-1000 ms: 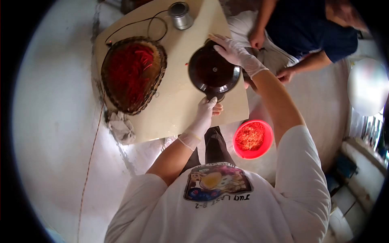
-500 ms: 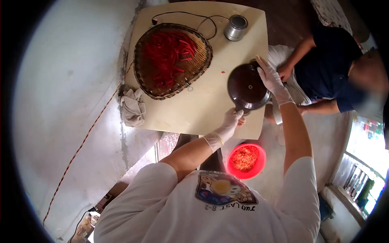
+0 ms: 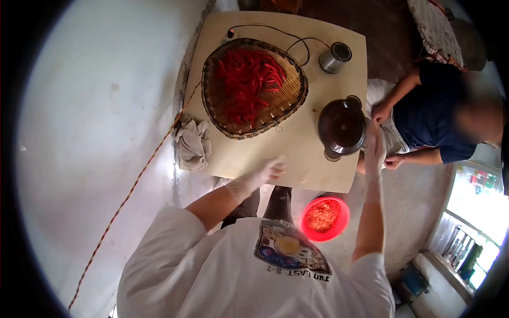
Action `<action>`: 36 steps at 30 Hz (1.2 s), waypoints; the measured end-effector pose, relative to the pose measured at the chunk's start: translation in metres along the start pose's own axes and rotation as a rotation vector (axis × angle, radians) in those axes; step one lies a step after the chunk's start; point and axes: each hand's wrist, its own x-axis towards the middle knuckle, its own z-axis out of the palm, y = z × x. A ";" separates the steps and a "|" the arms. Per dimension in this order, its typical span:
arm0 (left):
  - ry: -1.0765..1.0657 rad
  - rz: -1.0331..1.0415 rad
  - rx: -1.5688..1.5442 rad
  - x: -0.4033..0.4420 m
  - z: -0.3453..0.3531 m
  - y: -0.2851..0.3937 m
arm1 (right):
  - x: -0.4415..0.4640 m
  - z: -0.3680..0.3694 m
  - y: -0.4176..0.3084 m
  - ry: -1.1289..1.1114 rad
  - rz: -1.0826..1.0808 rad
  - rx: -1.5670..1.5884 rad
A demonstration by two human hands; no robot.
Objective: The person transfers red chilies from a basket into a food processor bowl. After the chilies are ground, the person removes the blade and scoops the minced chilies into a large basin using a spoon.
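The dark, two-handled pot point(image 3: 342, 124) stands on the cream table point(image 3: 310, 177), near its right-hand edge, with a round knob at the centre of its lid. The worker's gloved left hand point(image 3: 269, 170) is positioned over the front part of the table, clear of the pot; its fingers are loosely curled and nothing shows in its grasp. The gloved right hand point(image 3: 375, 146) is extended just beside the pot, past the table edge; from where I stand it is seen nearly edge-on, so I cannot tell its finger position or whether it touches anything. A woven basket point(image 3: 289, 100) containing red chillies point(image 3: 246, 79) lies farther left, with a crumpled cloth point(image 3: 193, 146) near it. A metal canister point(image 3: 335, 58) stands behind the pot. On the floor, a pink basin point(image 3: 343, 218) contains chopped red material point(image 3: 322, 213). A seated person point(image 3: 432, 108) is beyond the right hand.
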 end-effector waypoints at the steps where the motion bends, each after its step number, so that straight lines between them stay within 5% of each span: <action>1: 0.064 0.016 -0.090 -0.016 -0.027 0.007 | -0.037 0.001 0.006 0.073 0.189 0.144; 5: 0.516 0.289 -0.265 -0.031 -0.084 0.060 | -0.205 0.002 0.042 -0.107 0.508 -0.128; 6: 0.443 0.289 -0.316 -0.024 -0.096 0.071 | -0.242 0.019 0.031 0.057 0.642 0.070; 8: 0.290 0.287 -0.410 0.003 -0.120 0.091 | -0.308 0.011 0.025 -0.309 0.791 -0.240; 10: 0.286 0.397 -0.504 0.059 -0.157 0.088 | -0.374 0.002 0.046 -0.564 0.746 -0.364; 11: 0.291 0.447 -0.560 0.072 -0.168 0.081 | -0.405 -0.002 0.046 -0.554 0.521 -0.420; 12: 0.290 0.388 -0.537 0.020 -0.132 0.096 | -0.444 -0.003 0.068 -0.622 0.921 -0.400; 15: 0.392 0.399 -0.340 0.000 -0.146 0.077 | -0.470 -0.015 0.039 -0.621 0.845 -0.614; 18: 0.387 0.668 0.001 -0.023 -0.165 0.044 | -0.505 -0.020 0.059 -0.065 1.503 0.047; 21: 0.465 0.623 -0.149 -0.050 -0.142 0.042 | -0.499 -0.033 0.065 -0.093 1.454 0.056; 23: 0.476 0.647 0.098 -0.072 -0.128 0.053 | -0.490 -0.041 0.074 -0.062 1.305 0.334; 24: 0.475 0.636 0.173 -0.075 -0.124 0.057 | -0.477 -0.044 0.069 -0.103 1.313 0.234; 26: 0.391 0.401 -0.248 -0.014 -0.162 0.057 | -0.445 -0.048 0.053 -0.188 1.330 0.037; 29: 0.164 0.670 -0.416 -0.038 -0.169 0.031 | -0.437 -0.054 0.051 -0.018 1.243 0.132; 31: 0.173 0.576 -0.497 -0.058 -0.165 0.024 | -0.439 -0.057 0.043 -0.045 1.198 0.142; 36: 0.618 1.045 1.064 -0.072 -0.189 0.008 | -0.482 -0.058 0.020 -0.294 1.149 -0.096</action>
